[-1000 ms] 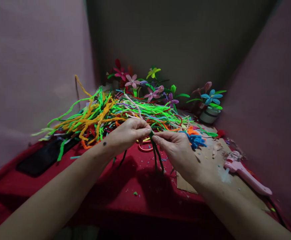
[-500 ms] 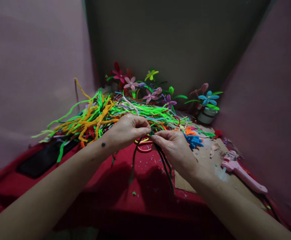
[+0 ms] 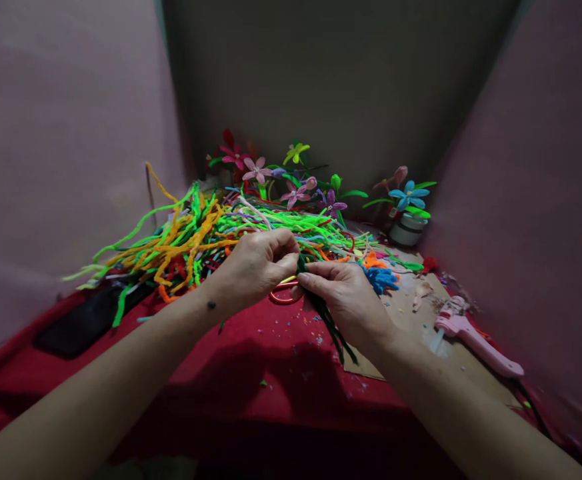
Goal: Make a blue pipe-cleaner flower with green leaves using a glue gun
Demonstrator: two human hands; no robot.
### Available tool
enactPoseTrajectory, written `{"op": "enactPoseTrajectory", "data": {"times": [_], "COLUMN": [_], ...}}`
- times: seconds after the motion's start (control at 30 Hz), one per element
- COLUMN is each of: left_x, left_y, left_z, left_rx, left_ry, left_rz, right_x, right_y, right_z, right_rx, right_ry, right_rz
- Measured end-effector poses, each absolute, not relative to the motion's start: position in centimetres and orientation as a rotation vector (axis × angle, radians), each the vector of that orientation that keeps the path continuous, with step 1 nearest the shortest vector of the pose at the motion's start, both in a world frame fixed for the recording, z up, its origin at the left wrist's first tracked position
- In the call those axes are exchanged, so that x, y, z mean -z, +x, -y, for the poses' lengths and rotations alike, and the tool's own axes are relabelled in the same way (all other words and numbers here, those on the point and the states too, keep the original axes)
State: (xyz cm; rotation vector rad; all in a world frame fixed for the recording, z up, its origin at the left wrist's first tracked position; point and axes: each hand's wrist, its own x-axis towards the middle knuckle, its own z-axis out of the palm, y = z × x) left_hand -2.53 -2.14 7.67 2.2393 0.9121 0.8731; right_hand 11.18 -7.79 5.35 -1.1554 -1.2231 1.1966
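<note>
My left hand (image 3: 257, 265) and my right hand (image 3: 343, 295) meet over the red cloth (image 3: 251, 360), both pinched on a bundle of dark green pipe cleaners (image 3: 331, 325). The strands trail down and to the right under my right hand. Just behind the hands lies a big heap of neon green, orange and yellow pipe cleaners (image 3: 205, 230). A red ring-shaped handle (image 3: 281, 294) shows on the cloth below my fingers.
Finished pipe-cleaner flowers (image 3: 291, 183) stand at the back, one blue flower in a small pot (image 3: 407, 227). A blue fuzzy piece (image 3: 381, 278) and a pink glue gun (image 3: 471, 337) lie on brown cardboard (image 3: 411, 320) at right. A black flat object (image 3: 88, 319) lies at left.
The dark green strands have swung from hanging between my hands to lying under my right hand, pointing right. Both hands have drifted slightly upward and stayed pinched together.
</note>
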Motion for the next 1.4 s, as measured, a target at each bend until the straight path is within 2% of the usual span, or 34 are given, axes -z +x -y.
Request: {"op": "enactPoseTrajectory", "data": {"times": [0.27,0.5,0.73,1.0,1.4], "left_x": [-6.9,-5.3,-5.1,-4.0,-2.0], "left_y": [-2.4,-2.3,-1.1,-0.9,-1.3], "left_z": [2.6,1.8,2.1,0.1,-0.3], "left_rx": [-1.061,-0.786,-1.129,-1.254,-0.622], "left_ry": [2.125,1.437,1.297,1.368,1.080], "left_rz": [-0.949,-0.671,-0.801,-0.879,-0.689], "right_x": [-4.4,-4.3,-3.0,-1.1,-0.1], "right_y": [11.6,11.8,11.4,11.5,12.6], "right_z": [7.6,7.8,7.8,8.2,7.3], "right_rx": [-1.352,-1.365,-1.468,-1.462,-1.576], "right_ry": [-1.106,-1.082,-1.100,-1.167,-1.064], "right_rz": [1.182,1.158,1.077,1.037,0.989]}}
